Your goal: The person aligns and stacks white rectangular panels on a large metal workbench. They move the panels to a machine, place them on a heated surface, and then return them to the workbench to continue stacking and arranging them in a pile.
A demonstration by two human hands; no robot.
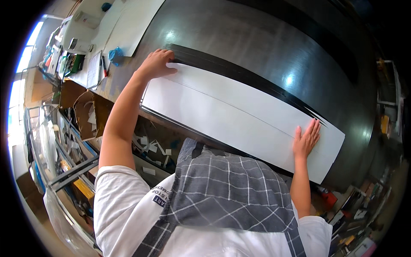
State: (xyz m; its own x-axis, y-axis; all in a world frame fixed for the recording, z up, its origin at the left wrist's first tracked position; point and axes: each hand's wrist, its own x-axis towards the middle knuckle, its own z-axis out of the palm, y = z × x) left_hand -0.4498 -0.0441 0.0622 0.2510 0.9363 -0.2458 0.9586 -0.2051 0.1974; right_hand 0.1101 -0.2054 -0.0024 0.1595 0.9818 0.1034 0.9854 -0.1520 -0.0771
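Observation:
A long white sheet [222,107] lies slantwise across the dark work surface in front of me, with a thin line running along its length. My left hand [158,63] is at its far left corner. The thumb rests on the white sheet, and the bent fingers lie apart from it over the end of a long black strip [231,73]. This strip runs along the sheet's far edge. Near the right end, my right hand [307,138] lies flat on the sheet with fingers stretched out. Pale slivers show at the far edge just beyond those fingertips.
A broad, shiny dark metal surface [252,34] spreads beyond the strip. On the left-hand table are a blue cup-like object [115,55], a red pen [104,67] and papers. Below stand a cardboard box [89,113] and a metal rack [70,171]. Paper scraps [154,147] lie under the near edge.

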